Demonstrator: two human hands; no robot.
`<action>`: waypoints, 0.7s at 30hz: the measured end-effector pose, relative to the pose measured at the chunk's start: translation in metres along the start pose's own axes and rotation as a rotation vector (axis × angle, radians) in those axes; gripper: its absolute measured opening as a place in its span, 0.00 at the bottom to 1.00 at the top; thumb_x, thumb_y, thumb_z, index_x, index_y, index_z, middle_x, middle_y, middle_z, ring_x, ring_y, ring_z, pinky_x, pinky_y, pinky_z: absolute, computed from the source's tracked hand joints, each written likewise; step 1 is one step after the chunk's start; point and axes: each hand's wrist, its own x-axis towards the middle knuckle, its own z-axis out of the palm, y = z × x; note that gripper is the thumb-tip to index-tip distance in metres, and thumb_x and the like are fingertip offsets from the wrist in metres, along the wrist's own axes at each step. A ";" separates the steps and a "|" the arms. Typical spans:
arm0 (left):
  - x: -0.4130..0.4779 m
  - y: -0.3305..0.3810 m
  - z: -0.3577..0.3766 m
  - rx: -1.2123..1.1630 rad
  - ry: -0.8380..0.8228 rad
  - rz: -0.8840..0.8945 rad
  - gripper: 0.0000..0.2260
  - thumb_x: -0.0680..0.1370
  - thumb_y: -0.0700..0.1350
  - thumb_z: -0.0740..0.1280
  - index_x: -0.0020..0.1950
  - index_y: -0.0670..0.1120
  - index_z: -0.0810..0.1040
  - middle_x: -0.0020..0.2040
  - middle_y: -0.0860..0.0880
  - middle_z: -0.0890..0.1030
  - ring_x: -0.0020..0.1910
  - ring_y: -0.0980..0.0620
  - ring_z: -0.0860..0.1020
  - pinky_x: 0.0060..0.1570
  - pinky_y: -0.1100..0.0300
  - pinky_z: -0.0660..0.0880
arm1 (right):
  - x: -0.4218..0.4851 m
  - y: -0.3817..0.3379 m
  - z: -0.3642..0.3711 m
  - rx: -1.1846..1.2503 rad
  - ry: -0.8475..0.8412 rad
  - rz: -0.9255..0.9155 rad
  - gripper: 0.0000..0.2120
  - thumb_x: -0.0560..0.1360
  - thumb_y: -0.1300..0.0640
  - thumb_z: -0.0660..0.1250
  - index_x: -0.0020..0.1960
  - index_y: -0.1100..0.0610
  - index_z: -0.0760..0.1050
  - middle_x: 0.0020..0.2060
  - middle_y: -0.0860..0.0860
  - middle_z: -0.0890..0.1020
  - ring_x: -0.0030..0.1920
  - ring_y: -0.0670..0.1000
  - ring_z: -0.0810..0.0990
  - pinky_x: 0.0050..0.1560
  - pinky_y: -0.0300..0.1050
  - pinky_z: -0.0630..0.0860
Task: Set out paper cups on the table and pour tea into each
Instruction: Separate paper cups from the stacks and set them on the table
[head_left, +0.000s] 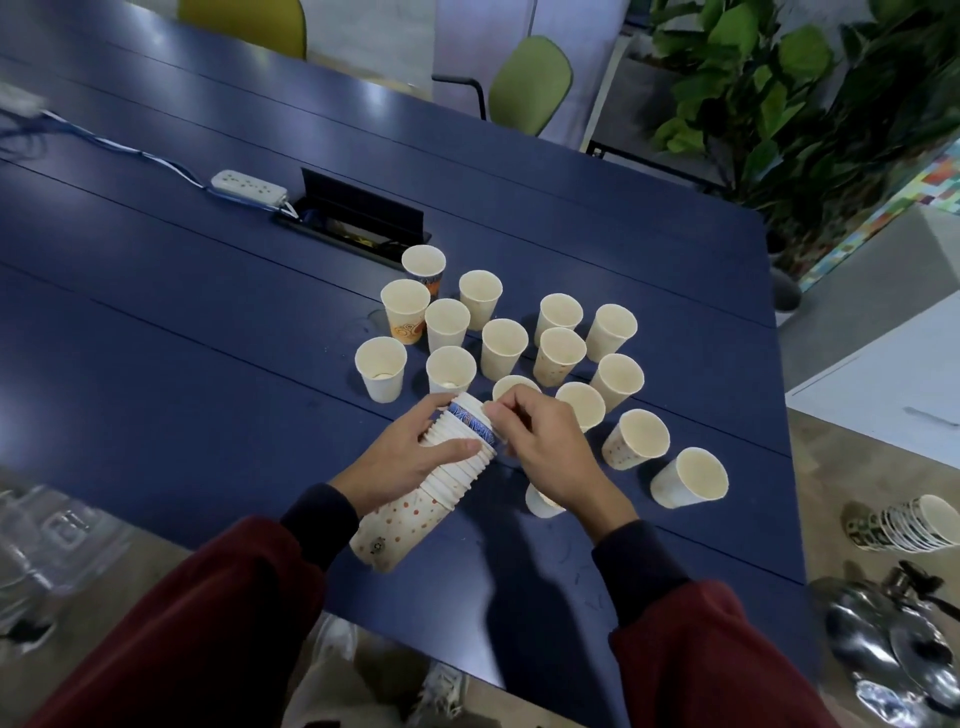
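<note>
Item one: your left hand (410, 457), fingers and thumb wrapped round a stack of cups (415, 514) that you hold tilted just above the near part of the table (208, 312), its base toward you and its open end pointing away. Item two: your right hand (545, 447), fingers curled at the open end of that stack and pinching the rim of the top cup (475, 423), which has a blue pattern; whether this cup has come loose from the one beneath cannot be told. Item three: standing cups (504, 345), more than a dozen, upright and mouth up in a loose cluster on the blue table just beyond your hands, some touching and some a little apart; one is half hidden behind your right fingers and another sits under your right wrist. Item four: a white power strip (248, 186) on the far left of the table, beside an open cable box (358, 221) set into the tabletop. Item five: a second stack (904, 525) lying on its side off the table's right edge, with a shiny metal pot (893, 644) near it, blurred. Item six: a green chair (530, 83) at the far edge and leafy plants (779, 88) beyond the far right corner.
</note>
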 end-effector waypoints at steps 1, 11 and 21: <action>0.002 -0.001 -0.005 -0.003 -0.014 -0.011 0.21 0.76 0.49 0.74 0.67 0.57 0.72 0.56 0.53 0.83 0.52 0.57 0.82 0.52 0.62 0.77 | 0.001 -0.001 0.005 -0.013 0.013 0.007 0.11 0.82 0.53 0.65 0.41 0.53 0.73 0.33 0.48 0.79 0.33 0.48 0.77 0.38 0.48 0.75; -0.008 -0.032 -0.061 -0.047 -0.038 -0.127 0.15 0.77 0.49 0.73 0.62 0.57 0.75 0.55 0.53 0.84 0.49 0.58 0.83 0.45 0.68 0.77 | 0.014 -0.012 0.013 -0.016 0.427 0.167 0.12 0.84 0.51 0.61 0.47 0.57 0.75 0.37 0.47 0.79 0.38 0.45 0.75 0.43 0.44 0.73; -0.002 -0.053 -0.097 -0.088 -0.038 -0.155 0.14 0.76 0.51 0.73 0.62 0.55 0.78 0.54 0.54 0.85 0.49 0.57 0.84 0.40 0.69 0.77 | -0.015 0.011 0.098 -0.126 0.198 0.363 0.08 0.82 0.54 0.65 0.52 0.56 0.81 0.41 0.47 0.82 0.40 0.46 0.77 0.39 0.31 0.66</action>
